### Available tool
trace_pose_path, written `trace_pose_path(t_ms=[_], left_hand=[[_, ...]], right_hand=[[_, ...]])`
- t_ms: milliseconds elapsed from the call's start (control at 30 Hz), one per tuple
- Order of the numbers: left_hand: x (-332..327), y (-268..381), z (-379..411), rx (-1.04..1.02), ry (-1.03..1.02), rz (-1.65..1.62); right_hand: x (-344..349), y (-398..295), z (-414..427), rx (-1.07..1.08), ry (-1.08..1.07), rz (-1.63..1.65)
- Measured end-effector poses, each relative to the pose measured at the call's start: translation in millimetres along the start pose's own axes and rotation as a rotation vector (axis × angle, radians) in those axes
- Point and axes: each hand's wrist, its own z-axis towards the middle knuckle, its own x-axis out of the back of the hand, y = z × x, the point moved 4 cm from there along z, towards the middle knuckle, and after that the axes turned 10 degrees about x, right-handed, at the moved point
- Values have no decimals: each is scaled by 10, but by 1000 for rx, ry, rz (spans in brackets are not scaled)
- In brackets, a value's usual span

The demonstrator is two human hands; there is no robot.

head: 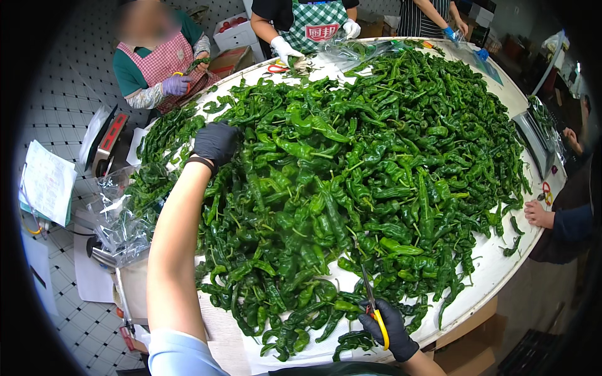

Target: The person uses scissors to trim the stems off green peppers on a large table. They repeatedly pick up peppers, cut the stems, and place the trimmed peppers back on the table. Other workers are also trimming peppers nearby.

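Observation:
A large heap of wrinkled green peppers (pixel 329 188) covers most of a white round-edged table (pixel 489 272). My left hand (pixel 215 142), in a black glove, reaches to the heap's left side. Its fingers are turned away among the peppers, so their grip is hidden. Near the front edge, my right hand (pixel 397 329), also black-gloved, holds scissors (pixel 368 287) with a yellow handle. The blades point away from me over the peppers and look nearly together. One pepper (pixel 347 306) lies just left of the scissors, by my right fingertips.
Co-workers stand around the far side; one gloved hand (pixel 176 85) holds scissors. Another person's hand (pixel 539 214) rests on the right rim. At left are a clear plastic bag (pixel 124 221) with peppers and a device with a red display (pixel 112 133). Cardboard boxes (pixel 465 338) sit below right.

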Motion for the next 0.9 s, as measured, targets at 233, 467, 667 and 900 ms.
trace_pose_path(t_ms=[233,467,667,900], left_hand=[[445,1490,31,-445,193,-410],[314,1259,441,-228,320,-694],[-199,1043,328,-263,127,-682],[598,1311,-893,-332,303,-647]], right_hand=[[-60,-49,101,-28,-7,83],[57,-42,76,-72,-5,37],[-82,-90,225,-14,16,179],[-91,-60,527,19,-18,324]])
